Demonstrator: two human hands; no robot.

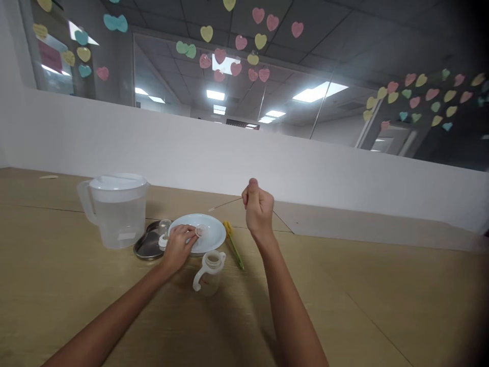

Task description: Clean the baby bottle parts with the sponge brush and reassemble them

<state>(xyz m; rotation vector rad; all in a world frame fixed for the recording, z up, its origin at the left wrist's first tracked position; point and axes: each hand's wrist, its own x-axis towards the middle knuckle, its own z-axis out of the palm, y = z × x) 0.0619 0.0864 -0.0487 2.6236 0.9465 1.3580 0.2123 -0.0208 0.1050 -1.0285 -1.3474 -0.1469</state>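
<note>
Red print (205, 281) (unreadable) marks the handled bottle (211, 288).

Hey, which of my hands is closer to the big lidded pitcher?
Left. Your left hand is at the pale dish's left side, with the metal tray between it and the pitcher; your right hand is raised farther right, past the dish.

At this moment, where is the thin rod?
Near the centre of the head view, the thin rod sticks out leftward from the closed right hand, appearing just above the white bowl.
</note>
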